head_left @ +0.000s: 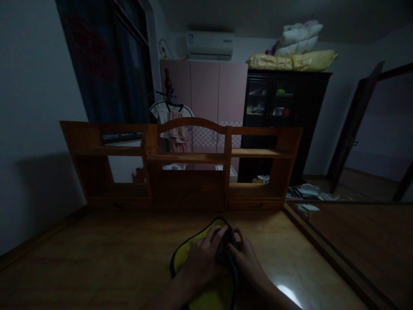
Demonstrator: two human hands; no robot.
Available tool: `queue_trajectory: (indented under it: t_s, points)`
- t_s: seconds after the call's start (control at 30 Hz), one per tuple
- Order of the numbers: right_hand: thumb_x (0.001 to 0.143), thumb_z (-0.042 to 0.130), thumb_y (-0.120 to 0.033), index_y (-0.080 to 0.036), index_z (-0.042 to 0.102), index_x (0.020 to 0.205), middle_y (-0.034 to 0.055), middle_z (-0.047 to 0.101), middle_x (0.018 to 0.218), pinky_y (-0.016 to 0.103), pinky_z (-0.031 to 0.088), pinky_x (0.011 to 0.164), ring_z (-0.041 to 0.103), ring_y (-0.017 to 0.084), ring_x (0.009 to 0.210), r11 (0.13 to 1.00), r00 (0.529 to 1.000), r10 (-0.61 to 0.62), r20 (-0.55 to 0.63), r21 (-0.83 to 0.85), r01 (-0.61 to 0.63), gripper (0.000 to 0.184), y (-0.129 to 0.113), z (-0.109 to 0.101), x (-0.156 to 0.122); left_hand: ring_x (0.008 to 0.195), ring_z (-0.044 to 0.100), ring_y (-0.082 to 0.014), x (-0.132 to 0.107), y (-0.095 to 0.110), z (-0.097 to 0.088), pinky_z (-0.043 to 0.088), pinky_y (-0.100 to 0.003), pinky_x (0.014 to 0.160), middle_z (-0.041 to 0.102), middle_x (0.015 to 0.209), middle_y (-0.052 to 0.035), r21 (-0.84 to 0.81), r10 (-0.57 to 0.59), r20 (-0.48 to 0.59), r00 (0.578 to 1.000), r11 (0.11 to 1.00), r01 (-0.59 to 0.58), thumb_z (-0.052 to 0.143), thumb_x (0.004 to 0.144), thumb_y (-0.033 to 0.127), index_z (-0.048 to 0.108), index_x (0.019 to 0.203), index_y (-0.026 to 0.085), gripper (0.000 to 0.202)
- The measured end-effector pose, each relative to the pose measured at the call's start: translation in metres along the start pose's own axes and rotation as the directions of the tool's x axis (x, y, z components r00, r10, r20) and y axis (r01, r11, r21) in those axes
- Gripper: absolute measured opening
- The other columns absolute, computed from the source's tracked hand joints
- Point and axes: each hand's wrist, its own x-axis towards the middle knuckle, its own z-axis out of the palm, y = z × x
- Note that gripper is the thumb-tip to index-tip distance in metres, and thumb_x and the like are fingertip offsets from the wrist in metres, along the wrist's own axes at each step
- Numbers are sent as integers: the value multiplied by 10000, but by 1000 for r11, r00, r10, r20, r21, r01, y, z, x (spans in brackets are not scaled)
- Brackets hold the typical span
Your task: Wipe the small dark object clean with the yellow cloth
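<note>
1. A wooden worktop [97, 254] stretches forward, its far edge lined by a brown wooden shelf unit [190, 189] with an arched middle.
2. A yellow cloth [183, 254] with a dark border lies near the middle of the worktop's near edge, well apart from the left and right edges.
3. Over the cloth is a dark item [225, 247]; whether it is separate or a fold of the cloth is too dim to tell.
4. The left hand [204, 255] lies across the cloth, fingers bent onto the dark item.
5. The right hand [247, 255], partly closed, grips the item's right side between thumb and curled fingers.
</note>
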Motion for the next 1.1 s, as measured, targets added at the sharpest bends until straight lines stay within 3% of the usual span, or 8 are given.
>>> queue_trajectory:
  t_s: [0.13, 0.23, 0.33, 0.57, 0.73, 0.9, 1.0, 1.1]
  points:
    - [834, 601, -353, -223, 389, 1191, 18, 704, 792, 315, 539, 606, 682, 218, 698, 1000, 999, -20, 29, 5, 20, 436, -2, -1, -2, 1036, 605, -288, 0, 0, 1, 502, -381, 847, 429, 1393, -84, -5, -25, -29, 999, 1000, 25, 741, 664, 302, 202, 1427, 323, 933]
    - [831, 589, -300, -223, 415, 1247, 51, 701, 988, 351, 548, 753, 679, 224, 871, 996, 995, -83, 58, -39, 85, 457, 3, -5, 1, 1064, 592, -279, 1, 0, 2, 496, -376, 880, 437, 1386, -73, -22, -32, -45, 998, 999, 31, 734, 667, 295, 224, 1420, 320, 910]
    - [801, 573, -213, -212, 475, 1262, 62, 636, 1199, 380, 464, 972, 593, 228, 1113, 984, 988, -133, 81, -106, 141, 471, 8, -10, 4, 1057, 597, -269, 1, 1, 3, 498, -364, 887, 448, 1376, -63, -37, -54, -43, 998, 998, 52, 730, 672, 292, 246, 1416, 324, 888]
    - [778, 493, -125, -219, 541, 1261, 48, 608, 1263, 404, 392, 1045, 539, 227, 1180, 933, 983, -150, 104, -313, 176, 494, 3, -16, 4, 1056, 597, -278, 1, 4, 0, 489, -377, 903, 445, 1381, -60, -66, -73, -16, 997, 995, 72, 765, 649, 337, 260, 1409, 322, 913]
    - [812, 487, -148, -203, 591, 1210, 64, 659, 1163, 399, 436, 971, 590, 242, 1072, 853, 966, -200, 164, -455, 254, 415, 1, -21, 5, 1048, 603, -278, 0, 4, -2, 494, -381, 895, 447, 1381, -61, -68, -65, 22, 998, 996, 66, 773, 639, 331, 272, 1399, 331, 911]
    - [886, 463, -223, -181, 648, 1081, 67, 711, 949, 316, 495, 753, 640, 219, 833, 775, 947, -247, 204, -545, 320, 272, -5, -22, 3, 1072, 588, -294, 0, 3, 1, 498, -407, 901, 453, 1377, -69, -79, -40, 15, 999, 996, 41, 778, 601, 346, 278, 1394, 316, 938]
    - [900, 462, -256, -170, 672, 982, 45, 711, 806, 265, 470, 624, 626, 189, 689, 767, 942, -239, 234, -550, 331, 241, -9, -22, 3, 1093, 576, -295, 0, 3, 1, 499, -402, 909, 477, 1353, -63, -119, -33, 0, 999, 992, 33, 778, 595, 352, 280, 1390, 311, 940]
    - [900, 475, -292, -167, 680, 946, 40, 706, 781, 267, 464, 619, 620, 190, 677, 799, 947, -227, 228, -512, 315, 245, -7, -25, 5, 1131, 554, -298, 0, 2, 1, 489, -405, 930, 476, 1355, -61, -147, -27, -17, 999, 989, 24, 783, 600, 347, 283, 1390, 316, 935]
